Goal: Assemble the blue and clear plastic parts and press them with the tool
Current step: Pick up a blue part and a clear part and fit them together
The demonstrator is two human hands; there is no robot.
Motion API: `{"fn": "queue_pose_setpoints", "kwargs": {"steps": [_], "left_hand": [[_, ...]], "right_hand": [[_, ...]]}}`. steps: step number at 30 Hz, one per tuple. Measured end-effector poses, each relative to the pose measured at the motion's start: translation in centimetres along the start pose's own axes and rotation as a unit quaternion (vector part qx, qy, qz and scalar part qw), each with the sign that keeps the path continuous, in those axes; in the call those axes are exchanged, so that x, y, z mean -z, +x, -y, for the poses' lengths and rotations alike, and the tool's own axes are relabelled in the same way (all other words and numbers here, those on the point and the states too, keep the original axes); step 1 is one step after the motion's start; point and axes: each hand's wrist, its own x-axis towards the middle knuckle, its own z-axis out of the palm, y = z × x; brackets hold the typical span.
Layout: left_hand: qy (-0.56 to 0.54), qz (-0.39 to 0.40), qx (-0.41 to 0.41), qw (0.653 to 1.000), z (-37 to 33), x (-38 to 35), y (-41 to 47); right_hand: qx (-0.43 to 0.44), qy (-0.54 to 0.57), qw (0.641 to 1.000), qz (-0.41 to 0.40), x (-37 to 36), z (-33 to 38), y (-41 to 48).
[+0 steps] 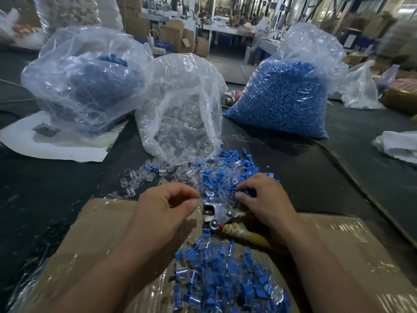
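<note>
Assembled blue-and-clear plastic pieces heap on near taped cardboard. Beyond, a metal plier tool lies between hands: left hand pinches, contents unclear; right hand grips loose blue and clear plastic parts.

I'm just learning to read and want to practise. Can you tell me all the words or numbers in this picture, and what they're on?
No words or numbers can be read here.
Grey speckled patch on the white sheet: too blurred to read, if it is print at all.
White sign far at the back: too small and blurred to read.
</note>
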Motion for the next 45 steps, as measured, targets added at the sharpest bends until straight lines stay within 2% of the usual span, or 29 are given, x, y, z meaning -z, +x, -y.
{"fn": "queue_pose_setpoints", "kwargs": {"steps": [6, 11, 13, 18, 27, 33, 37, 45], "left_hand": [[-0.087, -0.008, 0.036, 0.995, 0.2, 0.0, 0.1], [-0.071, 0.024, 0.039, 0.996, 0.3, 0.1, 0.3], [-0.068, 0.026, 0.042, 0.996, 0.4, 0.1, 0.3], [-0.064, 0.024, 0.051, 0.996, 0.2, 0.0, 0.0], [-0.021, 0.039, 0.022, 0.999, 0.1, -0.4, -0.2], [-0.125, 0.047, 0.035, 0.990, -0.2, 0.0, -0.2], [-0.151, 0.063, 0.049, 0.985, -0.5, 0.1, -0.3], [-0.234, 0.087, 0.112, 0.962, -0.6, 0.3, -0.2]], "right_hand": [[0.032, 0.080, 0.993, -0.082, 1.3, 0.6, -1.0], [0.038, 0.249, 0.964, -0.081, 2.2, 3.0, -2.9], [0.058, 0.280, 0.956, -0.071, 2.2, 4.0, -3.5], [0.093, 0.305, 0.946, -0.057, 1.2, 5.7, -4.4], [0.119, 0.245, 0.959, -0.072, 0.4, 5.9, -4.5], [0.088, 0.321, 0.943, -0.027, 0.8, 5.8, -4.3], [0.106, 0.408, 0.906, 0.027, 0.7, 5.7, -4.4], [0.156, 0.391, 0.907, -0.005, 0.3, 5.3, -4.2]]}}
